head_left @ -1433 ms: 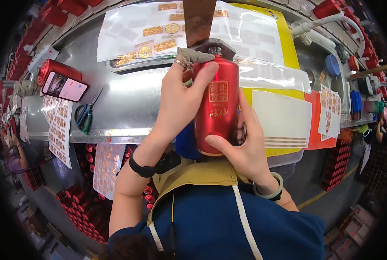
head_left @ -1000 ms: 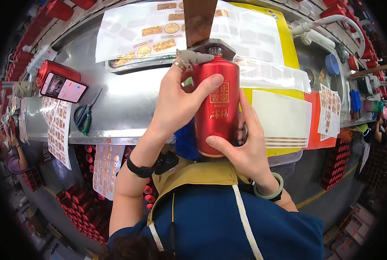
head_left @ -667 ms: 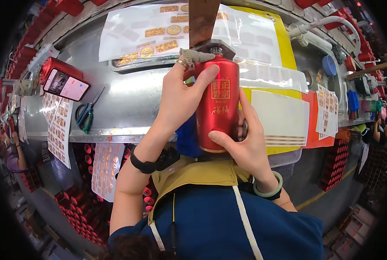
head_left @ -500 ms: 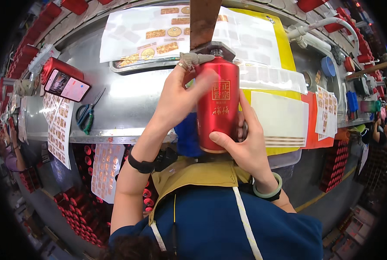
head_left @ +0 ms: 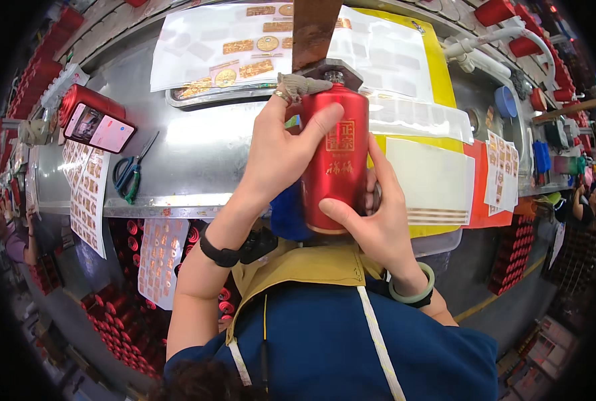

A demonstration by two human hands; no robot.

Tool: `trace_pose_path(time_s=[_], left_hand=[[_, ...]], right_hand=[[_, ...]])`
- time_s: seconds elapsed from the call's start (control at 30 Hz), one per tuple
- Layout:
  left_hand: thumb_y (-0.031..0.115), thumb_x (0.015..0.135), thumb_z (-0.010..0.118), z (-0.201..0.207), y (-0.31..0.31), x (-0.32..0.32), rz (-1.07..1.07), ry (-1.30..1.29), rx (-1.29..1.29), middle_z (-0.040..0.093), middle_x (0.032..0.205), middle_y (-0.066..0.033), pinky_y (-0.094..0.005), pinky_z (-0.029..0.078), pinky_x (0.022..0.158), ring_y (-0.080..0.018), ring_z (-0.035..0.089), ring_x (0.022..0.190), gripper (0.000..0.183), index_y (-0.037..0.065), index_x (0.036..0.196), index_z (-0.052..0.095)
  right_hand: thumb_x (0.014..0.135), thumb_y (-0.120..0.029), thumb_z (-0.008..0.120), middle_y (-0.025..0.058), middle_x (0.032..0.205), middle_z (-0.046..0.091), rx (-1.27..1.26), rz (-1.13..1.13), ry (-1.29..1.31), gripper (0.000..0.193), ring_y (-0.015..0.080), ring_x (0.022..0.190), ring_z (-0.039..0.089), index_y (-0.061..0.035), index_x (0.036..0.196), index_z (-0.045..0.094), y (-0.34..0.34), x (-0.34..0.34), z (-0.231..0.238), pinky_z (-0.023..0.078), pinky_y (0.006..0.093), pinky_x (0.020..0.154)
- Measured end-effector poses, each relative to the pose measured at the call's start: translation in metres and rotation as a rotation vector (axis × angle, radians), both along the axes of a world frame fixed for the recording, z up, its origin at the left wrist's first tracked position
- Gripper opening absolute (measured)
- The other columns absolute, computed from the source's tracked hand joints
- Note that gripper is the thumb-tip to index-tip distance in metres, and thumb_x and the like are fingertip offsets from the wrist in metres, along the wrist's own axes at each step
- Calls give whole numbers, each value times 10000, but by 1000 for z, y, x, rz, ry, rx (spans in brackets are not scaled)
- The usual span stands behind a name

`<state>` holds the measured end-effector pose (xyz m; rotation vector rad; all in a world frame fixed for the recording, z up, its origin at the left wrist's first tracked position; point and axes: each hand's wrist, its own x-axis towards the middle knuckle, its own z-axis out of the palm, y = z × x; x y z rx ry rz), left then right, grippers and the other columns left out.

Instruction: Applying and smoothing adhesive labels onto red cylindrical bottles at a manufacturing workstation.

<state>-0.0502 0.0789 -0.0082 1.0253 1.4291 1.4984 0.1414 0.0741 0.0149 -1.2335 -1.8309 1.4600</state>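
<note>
A glossy red bottle (head_left: 331,197) with a gold square emblem (head_left: 342,136) and gold script below it is held between both hands, its neck pointing away from me. My left hand (head_left: 278,154) grips its upper left side, the thumb lying on the front at the emblem's upper left corner. A grey cloth cover (head_left: 302,85) sits on a finger of that hand, beside the bottle's neck. My right hand (head_left: 381,230) wraps the lower right side, thumb across the front near the base. The neck lies in front of a dark angular block (head_left: 351,75).
Beyond the bottle rises a brown post (head_left: 315,33). Decal sheets (head_left: 198,40) lie on the metal table; scissors (head_left: 129,175) and a phone (head_left: 101,127) propped on a red bottle are at left. White sheets (head_left: 435,177) cover yellow and red ones at right.
My left thumb, blurred before, now rests sharp and slightly higher on the bottle's front. The bottle and my right hand have hardly moved; the view has shifted slightly.
</note>
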Motion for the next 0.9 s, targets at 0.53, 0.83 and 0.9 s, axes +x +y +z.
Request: trace_pose_path(time_s=[0.53,0.83,0.9], left_hand=[[729,1025,190,-1,-34,24,-174,-420,110,609,1262,-149,-322,558,903,-186,659,1079,877,1,1481,367],[798,966,206,0,-34,20,-237,-539,96,555,1323,-164,-330,537,923,-201,631,1118,974,-9,1502,307],[819,946,219,-7,-33,22,-224,-546,117,493,1394,-170,-339,512,972,-210,585,1196,1008,0,1533,235]], right_hand=[[897,-277,802,225,1291,547,-34,-29,75,762,271,1154,595,103,1436,420,59,-40,9,539,348,917],[891,-318,809,223,1218,593,182,-81,-245,690,261,1006,642,105,1336,493,58,-52,17,544,358,835],[887,-340,810,232,1185,607,263,-85,-299,684,274,999,645,104,1314,512,59,-53,16,535,363,848]])
